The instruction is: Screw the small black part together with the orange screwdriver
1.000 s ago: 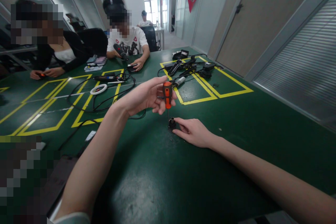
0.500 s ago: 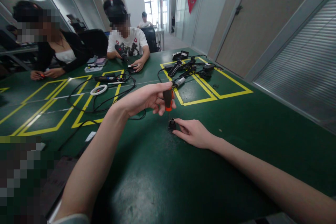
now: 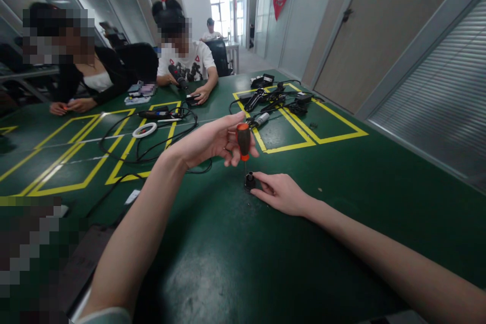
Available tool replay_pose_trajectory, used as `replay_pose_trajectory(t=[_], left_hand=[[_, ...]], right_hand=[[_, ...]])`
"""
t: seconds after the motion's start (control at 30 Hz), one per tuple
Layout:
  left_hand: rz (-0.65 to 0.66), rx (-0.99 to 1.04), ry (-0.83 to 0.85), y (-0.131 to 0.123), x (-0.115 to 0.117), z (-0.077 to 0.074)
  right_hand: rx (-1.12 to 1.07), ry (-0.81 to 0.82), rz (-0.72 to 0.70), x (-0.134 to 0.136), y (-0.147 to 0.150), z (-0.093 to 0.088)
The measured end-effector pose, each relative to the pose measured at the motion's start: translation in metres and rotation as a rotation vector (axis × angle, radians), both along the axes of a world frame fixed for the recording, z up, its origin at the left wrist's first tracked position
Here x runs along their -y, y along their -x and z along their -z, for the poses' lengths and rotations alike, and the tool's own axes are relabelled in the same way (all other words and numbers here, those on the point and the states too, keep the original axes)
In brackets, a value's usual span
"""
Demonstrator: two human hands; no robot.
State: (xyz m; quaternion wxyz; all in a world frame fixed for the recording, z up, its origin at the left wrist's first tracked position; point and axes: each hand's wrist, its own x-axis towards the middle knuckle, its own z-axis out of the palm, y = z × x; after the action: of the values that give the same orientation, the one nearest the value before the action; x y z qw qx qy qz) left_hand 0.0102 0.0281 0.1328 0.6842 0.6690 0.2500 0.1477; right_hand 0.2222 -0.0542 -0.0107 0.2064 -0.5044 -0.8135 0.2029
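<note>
A screwdriver (image 3: 243, 139) with a dark and orange handle stands upright, its thin shaft reaching down to a small black part (image 3: 249, 181) on the green table (image 3: 212, 243). My left hand (image 3: 224, 139) is around the handle, fingers curled behind it and the thumb raised off its top. Thumb and fingertips of my right hand (image 3: 281, 192) pinch the black part from the right side, low against the tabletop.
Black cables and devices (image 3: 266, 98) lie beyond my hands inside yellow tape outlines. A white ring (image 3: 145, 130) and looping cable sit to the left. Two people sit across the table; one holds a dark tool (image 3: 177, 76).
The thumb of my left hand has lifted off the screwdriver handle, so the orange top end now shows. My right hand has stayed on the black part.
</note>
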Motion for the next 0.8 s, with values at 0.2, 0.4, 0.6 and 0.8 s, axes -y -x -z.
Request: replay_pose_trajectory(t=[0.2, 0.4, 0.6, 0.8], left_hand=[[0.009, -0.004, 0.017, 0.0008, 0.0002, -0.0010], [-0.023, -0.010, 0.002, 0.0007, 0.0011, -0.0006], [-0.032, -0.025, -0.047, 0.0007, 0.0015, 0.0000], [-0.031, -0.028, -0.086, 0.0007, 0.0014, 0.0001]], right_hand=[[0.000, -0.006, -0.009, 0.0004, 0.0008, -0.0015], [-0.007, -0.004, -0.006, 0.0006, 0.0000, -0.0004], [-0.007, -0.008, -0.014, 0.0003, -0.0009, 0.0003], [0.014, 0.023, 0.005, 0.0004, 0.0000, -0.0022]])
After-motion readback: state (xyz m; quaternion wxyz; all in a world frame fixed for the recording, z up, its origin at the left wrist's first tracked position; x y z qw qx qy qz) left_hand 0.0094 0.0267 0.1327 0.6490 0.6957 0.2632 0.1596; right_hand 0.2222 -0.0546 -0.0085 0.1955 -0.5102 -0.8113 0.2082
